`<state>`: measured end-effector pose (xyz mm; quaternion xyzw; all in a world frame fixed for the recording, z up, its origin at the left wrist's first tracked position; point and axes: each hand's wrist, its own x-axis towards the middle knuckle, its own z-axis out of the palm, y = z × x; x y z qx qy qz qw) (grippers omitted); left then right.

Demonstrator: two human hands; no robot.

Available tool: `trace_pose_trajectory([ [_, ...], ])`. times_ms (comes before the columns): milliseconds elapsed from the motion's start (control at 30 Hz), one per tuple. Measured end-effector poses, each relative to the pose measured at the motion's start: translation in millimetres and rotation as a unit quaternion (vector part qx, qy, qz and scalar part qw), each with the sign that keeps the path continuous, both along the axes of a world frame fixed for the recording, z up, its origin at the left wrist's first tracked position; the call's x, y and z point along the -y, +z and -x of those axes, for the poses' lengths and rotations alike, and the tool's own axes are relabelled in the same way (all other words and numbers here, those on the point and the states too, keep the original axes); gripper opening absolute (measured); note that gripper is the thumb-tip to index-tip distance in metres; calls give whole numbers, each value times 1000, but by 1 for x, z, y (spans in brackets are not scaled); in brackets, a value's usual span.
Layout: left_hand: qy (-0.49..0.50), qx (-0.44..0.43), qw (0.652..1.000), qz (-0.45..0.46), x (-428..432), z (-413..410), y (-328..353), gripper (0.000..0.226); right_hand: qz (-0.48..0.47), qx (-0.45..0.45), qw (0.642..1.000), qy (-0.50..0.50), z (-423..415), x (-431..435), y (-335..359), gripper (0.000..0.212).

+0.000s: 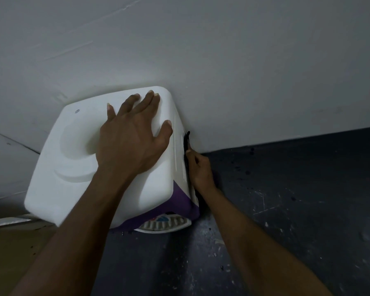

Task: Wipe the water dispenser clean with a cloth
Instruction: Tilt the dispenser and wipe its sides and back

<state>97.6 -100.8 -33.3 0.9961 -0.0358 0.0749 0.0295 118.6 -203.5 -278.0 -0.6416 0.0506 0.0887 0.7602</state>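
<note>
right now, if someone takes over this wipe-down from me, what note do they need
Left hand: open, flat on the top of the white water dispenser, apparently steadying it.
Right hand: grips a dark cloth against the dispenser's right side, close to the wall.
Done: cannot tell which faces are already wiped.
Left: probably finish the right side, then the top, the front and the drip tray.
</note>
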Motion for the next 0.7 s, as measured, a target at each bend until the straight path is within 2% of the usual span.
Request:
trace_pose_trajectory([
  [33, 1, -1, 1000, -2, 1, 0, 1, 63, 15, -7, 1000, 1, -5, 1, 2, 18],
  [100, 4, -2, 1000, -2, 1, 1, 1, 64, 42, -23, 999, 0, -10, 3, 4, 32],
  [200, 1, -4, 1000, -1, 1, 1, 0, 64, 32, -47, 998, -7, -8, 5, 2, 39],
  [333, 6, -6, 1000, -2, 1, 1, 2, 63, 18, -61, 998, -13, 2, 5, 7, 38],
  [433, 4, -1, 1000, 3, 2, 1, 1, 63, -12, -60, 998, -36, 34, 1, 0, 27],
  [533, 2, 3, 1000, 6, 1, 2, 1, 63, -44, -38, 998, -24, 49, 1, -11, 29],
  [600, 2, -1, 1000, 6, 2, 2, 2, 63, -22, -30, 999, 1, 32, 4, -11, 24],
  [700, 2, -3, 1000, 8, 3, 2, 4, 64, 23, -31, 999, 25, 4, 7, -6, 31],
])
